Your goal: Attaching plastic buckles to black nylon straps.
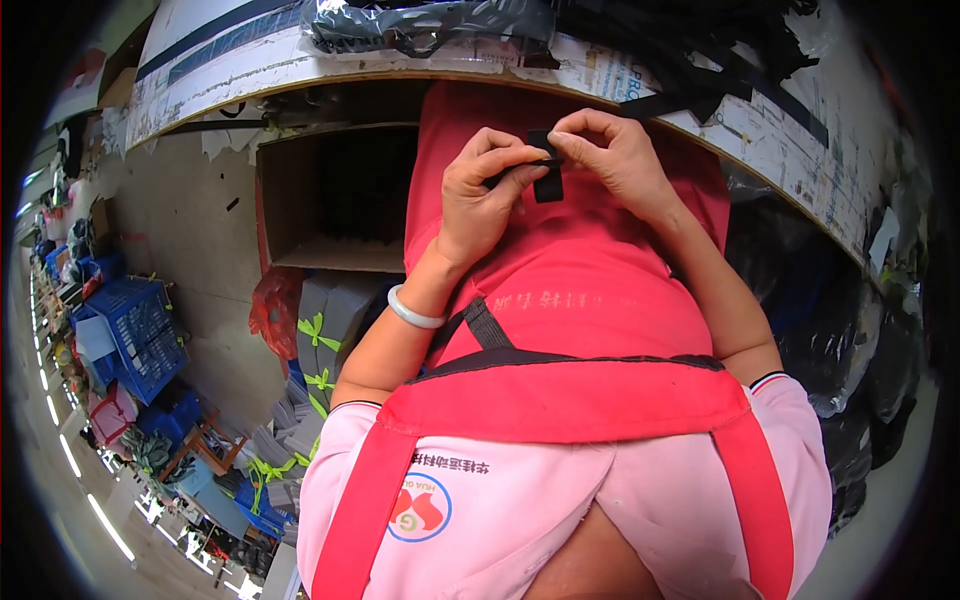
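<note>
Both hands meet above the lap, fingertips almost touching. Right hand [615, 155] pinches the top of a short black strap [546, 172] between thumb and forefinger; strap's long axis runs up-down, hanging below the pinch. Left hand [485, 190] closes on it from the left, thumb and fingers pressed to its edge and to a black strip running leftward. Strap sits between the 2 hands, equally near both. White bangle [413, 311] on left wrist. Red apron [570, 290] lies beneath. Beyond: table edge [700, 120] with black straps piled on top [690, 40]; open carton [330, 195] under it to the left; blue crates [135, 335] farther left. Nothing stands between hands and strap.
</note>
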Demonstrator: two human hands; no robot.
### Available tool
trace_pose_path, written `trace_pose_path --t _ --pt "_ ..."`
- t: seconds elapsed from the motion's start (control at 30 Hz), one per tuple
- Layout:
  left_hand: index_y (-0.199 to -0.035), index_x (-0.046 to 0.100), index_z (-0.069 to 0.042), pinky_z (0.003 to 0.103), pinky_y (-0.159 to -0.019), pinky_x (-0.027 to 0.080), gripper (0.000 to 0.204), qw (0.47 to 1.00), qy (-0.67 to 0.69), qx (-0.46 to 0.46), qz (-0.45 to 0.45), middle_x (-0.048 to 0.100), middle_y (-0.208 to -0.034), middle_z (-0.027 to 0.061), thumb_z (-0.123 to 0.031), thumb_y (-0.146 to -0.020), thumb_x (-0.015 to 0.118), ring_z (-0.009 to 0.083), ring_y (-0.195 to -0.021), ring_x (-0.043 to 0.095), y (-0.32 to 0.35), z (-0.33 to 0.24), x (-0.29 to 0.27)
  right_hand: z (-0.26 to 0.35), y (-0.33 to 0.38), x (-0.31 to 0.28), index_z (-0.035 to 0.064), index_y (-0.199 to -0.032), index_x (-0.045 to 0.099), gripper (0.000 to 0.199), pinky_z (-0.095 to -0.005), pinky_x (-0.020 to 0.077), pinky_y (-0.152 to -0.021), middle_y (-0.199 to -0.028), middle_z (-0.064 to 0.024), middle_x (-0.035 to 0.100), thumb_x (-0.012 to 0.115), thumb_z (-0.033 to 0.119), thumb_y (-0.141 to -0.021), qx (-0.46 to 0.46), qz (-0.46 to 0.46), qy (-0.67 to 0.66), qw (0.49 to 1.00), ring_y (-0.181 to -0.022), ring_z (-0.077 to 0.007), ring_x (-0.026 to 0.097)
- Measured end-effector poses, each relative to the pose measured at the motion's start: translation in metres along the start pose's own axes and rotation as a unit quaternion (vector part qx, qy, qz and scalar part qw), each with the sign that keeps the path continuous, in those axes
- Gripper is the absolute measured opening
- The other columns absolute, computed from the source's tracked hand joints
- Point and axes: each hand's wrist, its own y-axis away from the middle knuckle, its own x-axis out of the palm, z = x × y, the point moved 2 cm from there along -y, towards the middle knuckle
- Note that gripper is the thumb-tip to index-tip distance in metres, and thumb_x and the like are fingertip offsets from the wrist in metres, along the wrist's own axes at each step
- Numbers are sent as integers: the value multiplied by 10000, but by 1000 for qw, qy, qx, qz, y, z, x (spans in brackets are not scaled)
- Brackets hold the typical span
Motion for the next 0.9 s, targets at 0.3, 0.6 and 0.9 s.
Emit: trace_pose_path --t 0.3,0.6,0.9 --pt "-937 697 -3 181 -458 419 146 990 84 -113 15 562 -933 35 76 -823 651 58 -567 535 6 -17 -3 -4 -3 12 23 -945 581 122 -191 472 -699 -866 11 604 666 62 -867 -31 -38 -97 994 -767 -46 554" --pt "-1049 674 3 180 -441 415 175 956 -96 -260 -94 650 -931 73 -102 -926 606 65 -562 566 41 -43 -138 22 17 -7 80 -1084 606 281 -274 500 -787 -970 -59 609 712 123 -827 -153 -63 229 959 -859 -164 608" --pt "-1322 441 -12 202 -435 451 366 922 288 -237 -106 597 -1182 207 -164 -993 492 204 -793 677 23 8 -111 27 26 -42 108 -1027 702 261 -312 503 -738 -972 -61 630 669 -12 -797 -285 -205 412 841 -875 -229 596"
